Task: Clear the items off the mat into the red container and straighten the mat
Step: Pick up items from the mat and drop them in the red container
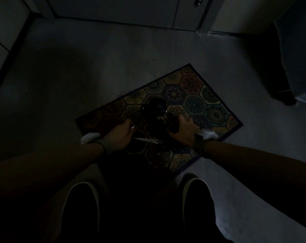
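Note:
The scene is very dark. A patterned mat with coloured hexagons lies skewed on the grey floor. On its middle sits a dark container with dark items inside, one round and black at its far end. My left hand grips its left edge and my right hand grips its right edge. A thin white pointed item lies by my left hand. A white crumpled piece lies at the mat's left edge, another white piece behind my right wrist.
A closed door and its frame stand ahead. A dark piece of furniture stands at the far right. My two shoes are on the floor near the mat's near corner. Grey floor stretches to the left.

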